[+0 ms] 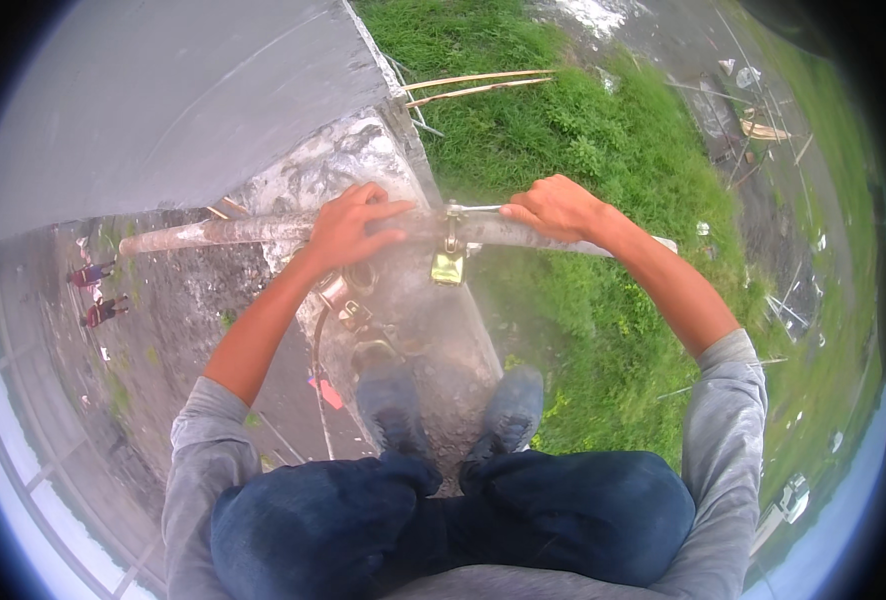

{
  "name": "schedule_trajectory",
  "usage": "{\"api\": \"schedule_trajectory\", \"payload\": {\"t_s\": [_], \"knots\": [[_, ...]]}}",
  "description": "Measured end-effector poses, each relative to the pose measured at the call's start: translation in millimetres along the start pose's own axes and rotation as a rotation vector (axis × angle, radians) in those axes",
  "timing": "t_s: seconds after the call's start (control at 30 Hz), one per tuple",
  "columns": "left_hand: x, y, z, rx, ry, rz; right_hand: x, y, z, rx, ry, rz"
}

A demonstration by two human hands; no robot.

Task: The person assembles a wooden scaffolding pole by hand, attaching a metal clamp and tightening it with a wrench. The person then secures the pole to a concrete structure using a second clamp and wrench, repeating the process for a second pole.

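Observation:
A metal scaffold tube (213, 234) lies crosswise in front of me over a narrow concrete ledge. My left hand (348, 228) rests on the tube, its thumb and index finger stretched out and apart. Right of it, a scaffold coupler (452, 238) sits around the tube, its yellowish flap (448, 268) hanging down. My right hand (558, 208) is closed round the handle of a spanner (479, 208), whose head meets the coupler's bolt. Below my left hand, rusty loose couplers (340, 297) lie on the ledge; haze on the picture blurs their details.
My shoes (395, 410) stand on the narrow concrete ledge (463, 330), high above ground. A grey wall (193, 110) rises at the far left. Grass (603, 340) lies far below on the right. Two people (98, 290) are down on the left. Wooden strips (478, 87) jut out beyond the ledge.

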State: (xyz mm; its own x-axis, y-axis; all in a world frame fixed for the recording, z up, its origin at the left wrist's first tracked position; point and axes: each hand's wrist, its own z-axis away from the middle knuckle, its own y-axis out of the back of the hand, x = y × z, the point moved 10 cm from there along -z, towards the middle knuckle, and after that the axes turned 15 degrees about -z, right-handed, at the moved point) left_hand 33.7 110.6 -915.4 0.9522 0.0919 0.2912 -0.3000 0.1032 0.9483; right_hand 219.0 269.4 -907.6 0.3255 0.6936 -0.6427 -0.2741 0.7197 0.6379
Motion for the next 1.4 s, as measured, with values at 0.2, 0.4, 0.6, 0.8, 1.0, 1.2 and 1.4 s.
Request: {"api": "schedule_trajectory", "payload": {"t_s": [0.2,0.4,0.6,0.8,1.0,1.2,1.4], "knots": [[0.8,0.1,-2.4,-0.012,-0.004,-0.005,-9.7,9.3,5.1,0.084,-0.046,0.086],[-2.3,0.3,0.8,-0.021,0.037,0.036,-47.8,18.7,3.2,0.063,-0.219,0.337],[3.9,2.3,-0.4,-0.046,0.021,0.008,-117.2,-0.3,0.0,-0.274,-0.456,0.751],[-0.9,-0.4,1.2,-0.05,0.053,0.05,-117.2,52.8,56.7,0.144,-0.09,0.052],[-4.7,-4.9,-0.1,-0.003,0.045,0.063,-97.9,62.0,67.0,0.444,0.17,-0.568],[3.1,2.7,-2.3,0.028,-0.017,0.016,-165.1,62.4,41.8,0.576,0.434,0.033],[-10.9,-5.8,-7.1,0.105,0.019,0.088,-207.5,60.4,-17.9,0.621,0.199,0.148]]}}
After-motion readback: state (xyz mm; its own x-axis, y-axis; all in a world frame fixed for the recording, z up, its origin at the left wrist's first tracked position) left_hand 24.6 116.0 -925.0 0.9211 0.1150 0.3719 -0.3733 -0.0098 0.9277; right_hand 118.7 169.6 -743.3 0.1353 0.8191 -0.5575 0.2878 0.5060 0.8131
